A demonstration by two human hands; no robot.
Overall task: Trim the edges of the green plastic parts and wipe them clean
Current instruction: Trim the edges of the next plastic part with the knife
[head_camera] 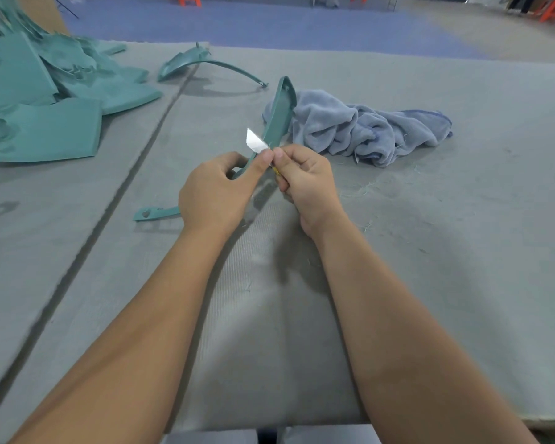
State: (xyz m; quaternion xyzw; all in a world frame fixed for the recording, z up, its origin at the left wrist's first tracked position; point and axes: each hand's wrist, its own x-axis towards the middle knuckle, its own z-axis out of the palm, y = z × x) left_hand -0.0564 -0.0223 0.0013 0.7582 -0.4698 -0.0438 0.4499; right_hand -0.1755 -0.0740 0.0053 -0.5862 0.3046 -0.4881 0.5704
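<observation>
A long curved green plastic part [277, 113] is held above the grey table. My left hand [215, 193] grips its middle, thumb pressed along its edge, and its lower end [154, 214] sticks out to the left below that hand. My right hand [305, 184] pinches a small knife whose silver blade [254, 143] lies against the part's left edge just above my left thumb. The knife's handle is mostly hidden in my fingers. A crumpled blue-grey cloth [366, 129] lies on the table behind the part, to the right.
A pile of green plastic panels [45, 100] fills the table's far left. Another curved green part [199, 64] lies at the back centre. A dark seam [116, 200] runs diagonally across the grey table cover. Thin plastic shavings [359, 187] are scattered right of my hands.
</observation>
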